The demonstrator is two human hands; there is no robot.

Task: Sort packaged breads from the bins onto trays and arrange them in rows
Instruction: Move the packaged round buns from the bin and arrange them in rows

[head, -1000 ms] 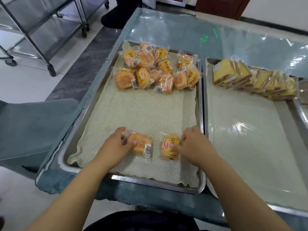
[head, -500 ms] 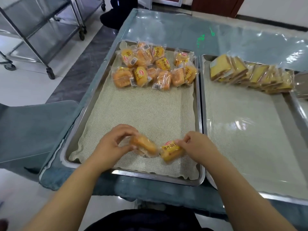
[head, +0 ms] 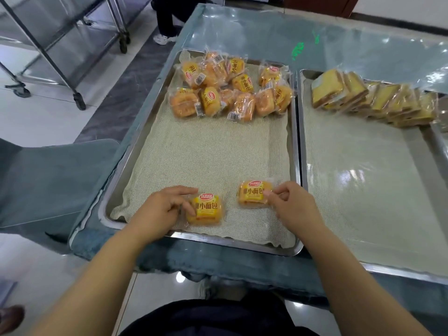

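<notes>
Two small packaged breads lie label-up near the front of the left metal tray (head: 126, 166), which is lined with a beige mesh mat. My left hand (head: 162, 209) holds the left edge of the left bread (head: 207, 210) with curled fingers. My right hand (head: 294, 206) pinches the right edge of the right bread (head: 252, 193). Both packets rest flat on the mat, side by side with a gap between them. A loose pile of several similar orange breads (head: 230, 89) sits at the far end of the same tray.
The right tray (head: 363, 190) holds a leaning row of packaged sliced cakes (head: 371, 100) along its far edge. The table (head: 266, 32) is covered in teal cloth under clear plastic. A wheeled metal rack (head: 60, 44) stands at far left, and a person's legs (head: 167, 20) are beyond the table.
Both breads were turned over from tilted to lying flat, labels up, and spread a little further apart. My hands remain on their outer edges.
</notes>
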